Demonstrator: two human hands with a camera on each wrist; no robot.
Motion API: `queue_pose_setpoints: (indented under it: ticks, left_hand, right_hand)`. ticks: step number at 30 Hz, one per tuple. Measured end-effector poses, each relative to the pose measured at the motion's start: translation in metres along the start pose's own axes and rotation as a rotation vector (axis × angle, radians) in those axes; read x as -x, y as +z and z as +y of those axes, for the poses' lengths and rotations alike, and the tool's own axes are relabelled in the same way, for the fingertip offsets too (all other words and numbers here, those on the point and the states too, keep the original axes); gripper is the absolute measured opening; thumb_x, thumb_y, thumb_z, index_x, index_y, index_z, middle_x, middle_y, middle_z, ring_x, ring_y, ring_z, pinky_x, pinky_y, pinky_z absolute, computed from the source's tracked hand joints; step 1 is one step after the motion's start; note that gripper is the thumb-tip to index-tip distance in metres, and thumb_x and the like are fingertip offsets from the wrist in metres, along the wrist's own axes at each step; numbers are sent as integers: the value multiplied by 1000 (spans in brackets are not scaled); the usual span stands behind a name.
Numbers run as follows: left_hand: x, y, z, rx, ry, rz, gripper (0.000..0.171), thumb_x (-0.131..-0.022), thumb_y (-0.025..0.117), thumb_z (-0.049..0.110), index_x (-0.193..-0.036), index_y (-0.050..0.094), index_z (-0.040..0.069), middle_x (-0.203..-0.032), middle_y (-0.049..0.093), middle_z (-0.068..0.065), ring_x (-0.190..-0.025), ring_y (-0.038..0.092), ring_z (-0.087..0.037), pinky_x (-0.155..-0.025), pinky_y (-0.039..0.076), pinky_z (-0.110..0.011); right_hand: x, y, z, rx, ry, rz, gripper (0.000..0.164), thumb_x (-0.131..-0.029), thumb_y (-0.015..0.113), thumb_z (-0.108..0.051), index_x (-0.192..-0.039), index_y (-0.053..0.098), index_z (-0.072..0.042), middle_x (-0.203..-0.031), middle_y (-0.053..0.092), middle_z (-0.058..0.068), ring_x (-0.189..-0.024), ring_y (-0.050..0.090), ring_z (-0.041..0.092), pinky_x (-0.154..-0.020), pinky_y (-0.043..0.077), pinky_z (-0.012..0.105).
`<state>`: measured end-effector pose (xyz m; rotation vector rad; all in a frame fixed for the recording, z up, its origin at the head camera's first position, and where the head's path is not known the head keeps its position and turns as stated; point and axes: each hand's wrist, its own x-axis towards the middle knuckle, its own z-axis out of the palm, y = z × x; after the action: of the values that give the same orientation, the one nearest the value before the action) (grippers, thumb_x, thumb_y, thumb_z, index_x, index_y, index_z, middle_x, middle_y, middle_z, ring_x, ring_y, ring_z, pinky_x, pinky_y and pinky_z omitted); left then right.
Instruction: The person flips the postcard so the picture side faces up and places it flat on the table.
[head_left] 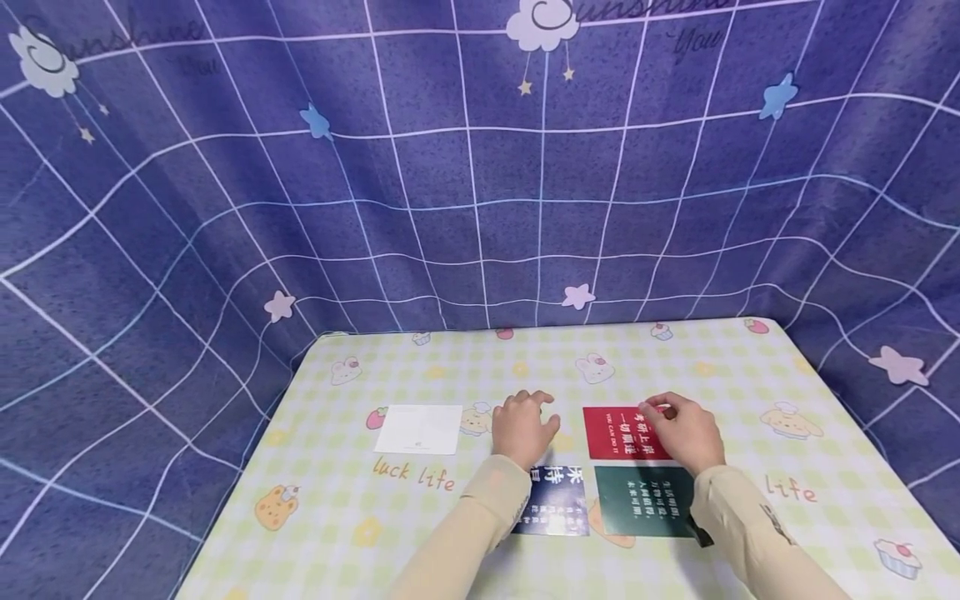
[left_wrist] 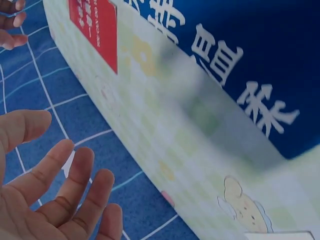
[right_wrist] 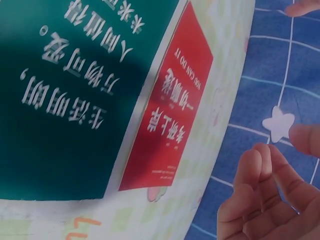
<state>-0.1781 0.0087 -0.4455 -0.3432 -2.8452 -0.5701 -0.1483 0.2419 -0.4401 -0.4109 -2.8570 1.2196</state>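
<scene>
My left hand [head_left: 522, 427] is above the table beside the navy card [head_left: 553, 504], fingers apart and loosely bent, holding nothing. In the left wrist view the same hand [left_wrist: 60, 190] shows an empty palm. The navy card bears white characters, and my left wrist hides part of it. My right hand [head_left: 686, 433] hovers over the right end of a red card [head_left: 611, 433], covering that end. In the right wrist view its fingers [right_wrist: 272, 192] curl loosely with nothing between them. Below the red card lies a dark green card [head_left: 641, 500] with white text.
A white card [head_left: 420, 429] lies apart on the left. All rest on a checked tablecloth [head_left: 337, 517] with cartoon prints. Behind the table hangs a blue gridded curtain [head_left: 420, 225]. A small dark strip [head_left: 701, 533] shows beside the right sleeve.
</scene>
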Motion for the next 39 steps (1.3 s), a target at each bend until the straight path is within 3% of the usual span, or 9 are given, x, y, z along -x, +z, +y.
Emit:
queue_pose_setpoints:
  ticks: [7, 17, 27, 39]
  left_hand:
    - [1, -15, -13, 14, 0, 30, 26, -88, 77, 28, -112, 76, 18, -87, 69, 1, -82, 65, -21, -72, 47, -35]
    - [2, -29, -34, 54, -17, 47, 25, -88, 77, 24, -111, 76, 15, -87, 70, -3, -82, 65, -24, -73, 48, -40]
    - [8, -33, -62, 61, -77, 67, 26, -86, 78, 22, -110, 76, 14, -87, 71, -6, -83, 65, -26, -74, 48, -43]
    - [11, -39, -98, 32, -161, 69, 29, -86, 79, 21, -113, 76, 12, -89, 70, -8, -85, 66, -29, -75, 49, -45]
  right_hand:
    - [2, 5, -11, 14, -46, -20, 42, -99, 63, -36, -125, 66, -4, -113, 66, 25, -101, 59, 40, -87, 48, 57]
    - [3, 17, -24, 20, -121, -12, 39, -97, 66, -36, -121, 69, -5, -99, 69, 15, -87, 60, 29, -74, 51, 45]
    - [0, 40, -41, 34, -202, -14, 33, -96, 68, -35, -117, 73, -10, -91, 71, 8, -75, 60, 22, -68, 48, 38]
    - [3, 77, -71, 5, -215, -78, 27, -95, 69, -30, -111, 73, -9, -86, 69, 6, -67, 58, 19, -61, 48, 35]
